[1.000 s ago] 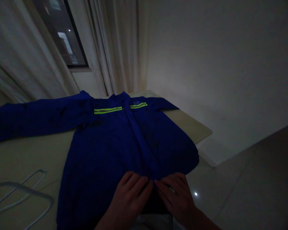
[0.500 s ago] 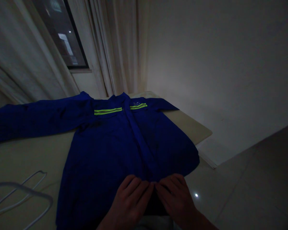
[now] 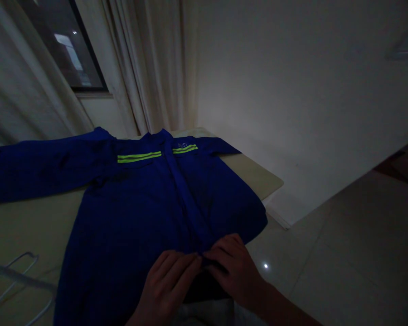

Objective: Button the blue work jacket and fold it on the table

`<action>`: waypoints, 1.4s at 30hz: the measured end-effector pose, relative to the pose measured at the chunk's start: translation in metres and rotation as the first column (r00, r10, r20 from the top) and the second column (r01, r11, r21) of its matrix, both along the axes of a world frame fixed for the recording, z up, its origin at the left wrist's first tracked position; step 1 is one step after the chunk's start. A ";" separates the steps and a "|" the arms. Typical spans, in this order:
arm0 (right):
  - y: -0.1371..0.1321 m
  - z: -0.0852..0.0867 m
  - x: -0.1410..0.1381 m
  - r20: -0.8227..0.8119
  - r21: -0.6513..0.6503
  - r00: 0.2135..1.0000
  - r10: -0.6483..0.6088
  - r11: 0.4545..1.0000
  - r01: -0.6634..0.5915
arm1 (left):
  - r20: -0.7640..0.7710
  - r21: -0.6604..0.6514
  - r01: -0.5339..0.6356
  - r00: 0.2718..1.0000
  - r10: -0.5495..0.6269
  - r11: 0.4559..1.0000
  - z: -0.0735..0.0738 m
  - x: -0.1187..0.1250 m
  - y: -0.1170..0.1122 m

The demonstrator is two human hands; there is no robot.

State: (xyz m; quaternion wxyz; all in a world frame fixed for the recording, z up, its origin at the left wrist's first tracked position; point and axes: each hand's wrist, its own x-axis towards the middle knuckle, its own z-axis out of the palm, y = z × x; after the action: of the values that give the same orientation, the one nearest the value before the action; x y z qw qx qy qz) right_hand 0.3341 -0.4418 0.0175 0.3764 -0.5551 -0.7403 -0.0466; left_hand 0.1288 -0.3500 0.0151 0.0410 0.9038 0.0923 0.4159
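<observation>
A dark blue jacket (image 3: 122, 217) with yellow-green stripes across the chest lies spread front side up, its collar at the far end. One sleeve stretches out to the left; the other reaches toward the right. At the near hem, by the bottom of the front opening, my left hand (image 3: 168, 276) is closed on the jacket's edge. Close beside it, my right hand (image 3: 234, 267) pinches the same hem just right of the opening. The fingertips almost meet, and they hide the bit of cloth between them.
Beneath the jacket is a pale table (image 3: 258, 176) with a rounded right corner. A white cable (image 3: 20, 278) loops at the lower left. Curtains (image 3: 149, 68) and a window (image 3: 64, 50) stand behind, a wall (image 3: 292, 90) at the right, and tiled floor (image 3: 326, 262) below.
The view has turned a little to the right, so the jacket sits farther left. My right hand has shifted slightly up relative to my left; both still hold the hem.
</observation>
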 end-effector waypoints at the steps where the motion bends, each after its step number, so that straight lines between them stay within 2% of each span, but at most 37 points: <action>1: 0.000 0.000 0.000 0.005 0.013 1.000 0.004 1.000 -0.004 | -0.003 -0.020 0.009 1.000 -0.009 1.000 -0.001 0.000 0.000; 4: 0.000 -0.001 -0.003 0.055 0.067 0.999 -0.001 0.998 -0.003 | 0.007 -0.029 0.034 0.999 -0.034 0.999 -0.004 0.000 -0.004; 8: 0.001 -0.003 -0.010 0.112 0.130 0.993 -0.030 0.991 0.016 | 0.032 0.046 0.045 0.998 -0.047 0.998 -0.005 -0.001 -0.011; 12: -0.002 0.002 -0.009 0.113 0.064 0.994 -0.002 0.998 -0.006 | 0.079 0.074 -0.013 0.997 0.007 0.997 -0.004 -0.004 -0.013; 15: -0.004 0.010 -0.002 -0.042 -0.093 0.998 0.048 0.994 -0.051 | 0.067 0.109 -0.036 0.997 0.028 0.993 0.002 -0.009 -0.012; 19: -0.005 0.022 0.008 -0.284 -0.368 0.955 0.080 0.911 -0.186 | 0.022 0.151 -0.037 0.999 0.034 0.988 0.011 -0.014 -0.011; 21: -0.004 0.023 0.011 -0.350 -0.397 0.933 0.081 0.889 -0.226 | 0.010 0.163 -0.033 0.999 0.032 0.986 0.012 -0.015 -0.012; 29: 0.001 0.017 0.006 -0.455 -0.383 0.890 0.038 0.894 -0.234 | 0.023 0.171 0.001 1.000 -0.005 0.985 0.001 -0.015 -0.012; 32: 0.002 0.015 0.006 -0.354 -0.414 0.935 0.034 0.890 -0.190 | 0.001 0.189 0.000 1.000 -0.001 0.982 -0.004 -0.009 -0.013; 34: 0.004 0.015 0.006 -0.176 -0.419 0.979 0.098 0.893 -0.165 | -0.034 0.225 -0.018 0.999 0.027 0.974 -0.007 -0.005 -0.013; 37: 0.010 0.020 0.009 0.062 -0.430 0.972 0.227 0.885 -0.180 | -0.019 0.252 -0.030 0.999 0.036 0.967 -0.011 0.001 -0.015; 39: 0.019 0.028 0.013 0.095 -0.459 0.956 0.276 0.865 -0.204 | 0.024 0.252 -0.035 0.999 0.029 0.967 -0.011 0.003 -0.016; 42: 0.035 0.043 0.021 0.016 -0.518 0.940 0.341 0.807 -0.284 | 0.069 0.233 -0.062 0.997 0.047 0.970 -0.009 0.006 -0.016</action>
State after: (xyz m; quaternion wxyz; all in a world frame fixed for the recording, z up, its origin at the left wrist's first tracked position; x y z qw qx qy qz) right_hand 0.3556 -0.4064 0.0605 0.1784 -0.5013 -0.8267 0.1827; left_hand 0.1346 -0.3662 0.0066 -0.0749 0.8860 0.0657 0.4529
